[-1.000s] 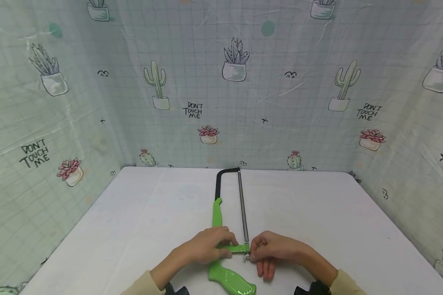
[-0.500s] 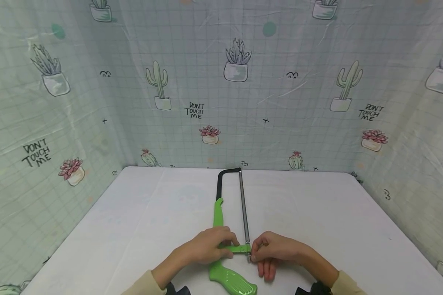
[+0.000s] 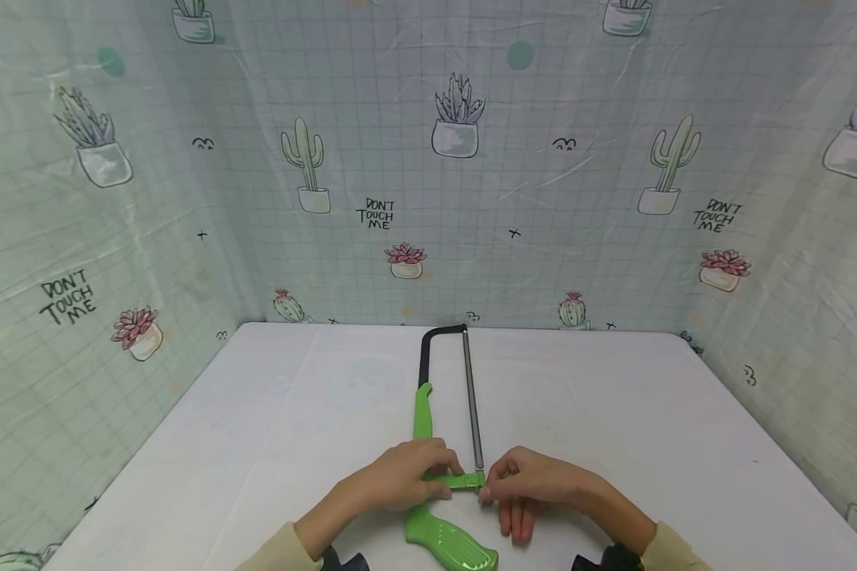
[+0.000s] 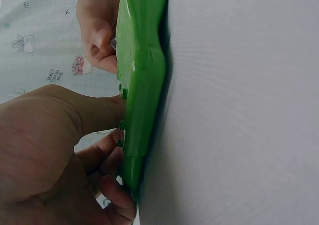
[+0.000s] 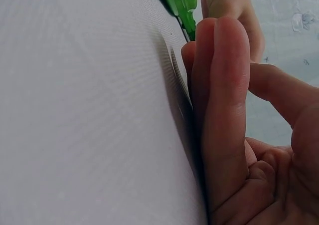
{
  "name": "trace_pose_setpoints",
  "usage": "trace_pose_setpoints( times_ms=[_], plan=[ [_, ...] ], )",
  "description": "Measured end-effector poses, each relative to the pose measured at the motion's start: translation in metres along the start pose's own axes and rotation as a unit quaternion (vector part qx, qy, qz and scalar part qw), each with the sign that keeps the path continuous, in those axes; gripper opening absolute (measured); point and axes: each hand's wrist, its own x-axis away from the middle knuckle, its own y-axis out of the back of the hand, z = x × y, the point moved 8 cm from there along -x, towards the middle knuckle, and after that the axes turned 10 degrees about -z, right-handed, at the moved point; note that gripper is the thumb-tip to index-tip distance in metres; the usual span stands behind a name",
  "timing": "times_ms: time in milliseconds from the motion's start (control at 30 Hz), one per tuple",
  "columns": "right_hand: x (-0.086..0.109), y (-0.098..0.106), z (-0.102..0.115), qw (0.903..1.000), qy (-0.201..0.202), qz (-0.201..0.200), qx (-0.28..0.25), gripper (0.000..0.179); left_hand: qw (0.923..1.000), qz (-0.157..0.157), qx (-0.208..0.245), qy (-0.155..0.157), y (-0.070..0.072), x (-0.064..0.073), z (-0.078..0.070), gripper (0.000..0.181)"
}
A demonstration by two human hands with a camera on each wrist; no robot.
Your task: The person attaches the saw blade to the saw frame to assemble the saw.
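Note:
A hacksaw (image 3: 447, 538) with a green handle lies flat on the white table, its black front frame pointing away. Its grey blade (image 3: 473, 400) runs along the right side. My left hand (image 3: 409, 476) grips the green frame, fingers on the short crossbar; the left wrist view shows the thumb against the green body (image 4: 144, 65). At the near end of the blade, my right hand (image 3: 532, 480) pinches the small metal wing nut (image 3: 481, 501) between thumb and index finger, largely covering it. In the right wrist view the lower fingers (image 5: 229, 85) extend along the table.
The white tabletop (image 3: 314, 412) spreads around the saw. A cactus-print cloth (image 3: 500, 190) hangs behind it and along both sides. Dark wrist straps (image 3: 605, 558) show at the bottom edge.
The wing nut, with its wings visible a second ago, has turned, and my right thumb has shifted slightly left over it. My left hand and the hacksaw stay put.

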Motion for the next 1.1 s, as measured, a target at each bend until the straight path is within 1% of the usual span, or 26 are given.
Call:
trace_pose_setpoints(
  times_ms=[200,467,700,1100],
  plan=[
    [0.0005,0.0005,-0.0009,0.9999,-0.002,0.011,-0.003,0.018,1.0,0.0,0.002,0.001,-0.0017,-0.0014,0.0016,0.021],
    [0.0022,0.0004,-0.0006,0.9996,0.006,0.023,-0.012,0.013,1.0,-0.001,0.003,0.004,-0.0026,-0.0012,0.0026,0.021],
    [0.0011,-0.0012,-0.0013,0.9996,0.011,0.022,-0.011,0.007,1.0,0.0,0.003,0.007,-0.0025,-0.0004,0.0024,0.021],
    [0.0022,-0.0022,-0.0007,0.9998,0.013,0.018,-0.004,0.007,1.0,-0.004,-0.001,0.003,-0.0016,0.0006,0.0007,0.02]
  ],
)
